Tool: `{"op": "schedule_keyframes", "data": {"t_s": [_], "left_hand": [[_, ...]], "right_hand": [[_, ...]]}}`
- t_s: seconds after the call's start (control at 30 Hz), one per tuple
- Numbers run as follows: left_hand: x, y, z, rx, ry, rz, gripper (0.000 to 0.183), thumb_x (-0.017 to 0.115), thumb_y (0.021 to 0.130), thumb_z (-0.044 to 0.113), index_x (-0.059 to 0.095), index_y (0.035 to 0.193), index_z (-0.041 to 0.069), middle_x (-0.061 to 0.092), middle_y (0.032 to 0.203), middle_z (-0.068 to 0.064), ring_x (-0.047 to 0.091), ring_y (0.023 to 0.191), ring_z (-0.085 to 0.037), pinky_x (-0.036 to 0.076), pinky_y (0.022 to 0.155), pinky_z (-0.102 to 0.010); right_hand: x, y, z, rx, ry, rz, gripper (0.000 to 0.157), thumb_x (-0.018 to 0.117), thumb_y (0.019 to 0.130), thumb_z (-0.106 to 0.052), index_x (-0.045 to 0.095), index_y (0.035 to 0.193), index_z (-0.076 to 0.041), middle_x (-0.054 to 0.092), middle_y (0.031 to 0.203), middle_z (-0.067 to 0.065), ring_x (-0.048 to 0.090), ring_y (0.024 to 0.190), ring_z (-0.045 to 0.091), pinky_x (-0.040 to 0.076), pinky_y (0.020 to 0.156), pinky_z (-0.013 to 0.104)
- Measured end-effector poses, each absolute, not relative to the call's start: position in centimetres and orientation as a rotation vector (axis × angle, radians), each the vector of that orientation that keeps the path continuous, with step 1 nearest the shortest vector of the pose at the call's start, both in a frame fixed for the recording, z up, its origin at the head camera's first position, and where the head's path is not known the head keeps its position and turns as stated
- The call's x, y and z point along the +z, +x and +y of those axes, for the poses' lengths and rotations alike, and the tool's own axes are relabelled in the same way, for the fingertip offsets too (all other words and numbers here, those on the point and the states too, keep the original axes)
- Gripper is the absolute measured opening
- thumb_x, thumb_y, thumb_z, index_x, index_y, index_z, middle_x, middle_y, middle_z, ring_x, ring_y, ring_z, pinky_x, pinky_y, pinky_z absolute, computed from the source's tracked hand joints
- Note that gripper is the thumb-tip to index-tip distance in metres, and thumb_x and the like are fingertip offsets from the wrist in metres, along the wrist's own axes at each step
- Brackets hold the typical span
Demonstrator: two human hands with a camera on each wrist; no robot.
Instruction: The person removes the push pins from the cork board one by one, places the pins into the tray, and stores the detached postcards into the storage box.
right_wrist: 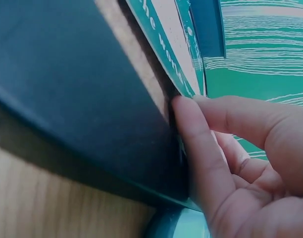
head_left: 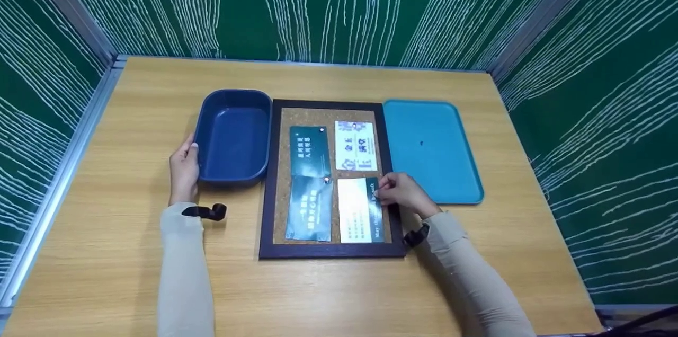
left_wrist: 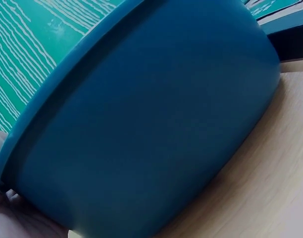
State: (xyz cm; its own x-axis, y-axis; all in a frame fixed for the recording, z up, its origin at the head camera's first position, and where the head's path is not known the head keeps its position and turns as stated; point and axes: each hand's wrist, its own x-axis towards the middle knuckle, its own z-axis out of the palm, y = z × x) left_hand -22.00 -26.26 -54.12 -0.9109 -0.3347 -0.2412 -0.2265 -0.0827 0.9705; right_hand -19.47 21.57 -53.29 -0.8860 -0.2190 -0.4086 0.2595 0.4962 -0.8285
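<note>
My left hand [head_left: 185,167] grips the left wall of a deep blue plastic basin [head_left: 233,141], thumb at its rim. In the left wrist view the basin's outer wall [left_wrist: 141,119] fills most of the picture. Several printed cards lie on a dark-framed cork board [head_left: 360,174]. With thumb and forefinger together, my right hand [head_left: 403,192] pinches what looks like a small push pin at the right edge of a white-and-green card [head_left: 356,215]; the fingertips mostly hide it. The right wrist view shows those fingertips [right_wrist: 188,106] right at the card's green edge [right_wrist: 161,47].
A turquoise tray [head_left: 431,167] with a small dark speck lies against the board's right side. Two green cards [head_left: 308,151] and a white card [head_left: 356,154] carry small round pins. Green panels with white streaks [head_left: 349,8] enclose the wooden table [head_left: 228,284].
</note>
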Motion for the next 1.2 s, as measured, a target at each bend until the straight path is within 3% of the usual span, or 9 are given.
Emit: {"op": "schedule_keyframes", "data": {"t_s": [0.27, 0.67, 0.97, 1.2], "left_hand": [[-54.2, -21.7, -26.2, -2.128, 0.622, -2.088, 0.046, 0.034, 0.105, 0.02, 0.029, 0.15, 0.013, 0.02, 0.16, 0.001, 0.011, 0.149, -0.011, 0.012, 0.122, -0.025], [-54.0, -21.4, -25.9, -2.107, 0.621, -2.09, 0.046, 0.035, 0.105, 0.018, 0.03, 0.15, 0.011, 0.022, 0.159, -0.002, 0.013, 0.148, -0.012, 0.013, 0.121, -0.026], [-54.1, -21.7, -25.9, -2.144, 0.62, -2.053, 0.045, 0.035, 0.105, 0.018, 0.032, 0.149, 0.013, 0.022, 0.159, -0.002, 0.013, 0.148, -0.011, 0.014, 0.121, -0.025], [-54.0, -21.7, -26.0, -2.154, 0.607, -2.046, 0.045, 0.035, 0.105, 0.017, 0.032, 0.149, 0.012, 0.023, 0.159, -0.002, 0.015, 0.148, -0.011, 0.015, 0.121, -0.025]], "right_hand": [[-53.2, -20.2, 21.8, -1.44, 0.108, 2.167, 0.02, 0.069, 0.084, -0.001, 0.06, 0.1, 0.005, 0.063, 0.082, 0.006, 0.066, 0.063, 0.011, 0.059, 0.064, 0.025], [-51.2, -21.6, 21.7, -1.499, 0.129, 2.14, 0.021, 0.066, 0.088, -0.003, 0.061, 0.107, 0.004, 0.067, 0.092, 0.008, 0.068, 0.076, 0.013, 0.06, 0.072, 0.027], [-49.9, -22.7, 20.0, -1.592, 0.144, 2.132, 0.021, 0.067, 0.087, -0.003, 0.06, 0.106, 0.005, 0.064, 0.09, 0.008, 0.067, 0.071, 0.013, 0.06, 0.072, 0.026], [-48.7, -23.8, 18.3, -1.567, 0.178, 2.172, 0.021, 0.068, 0.088, -0.007, 0.062, 0.106, 0.001, 0.064, 0.099, 0.011, 0.068, 0.076, 0.015, 0.058, 0.086, 0.037]]}}
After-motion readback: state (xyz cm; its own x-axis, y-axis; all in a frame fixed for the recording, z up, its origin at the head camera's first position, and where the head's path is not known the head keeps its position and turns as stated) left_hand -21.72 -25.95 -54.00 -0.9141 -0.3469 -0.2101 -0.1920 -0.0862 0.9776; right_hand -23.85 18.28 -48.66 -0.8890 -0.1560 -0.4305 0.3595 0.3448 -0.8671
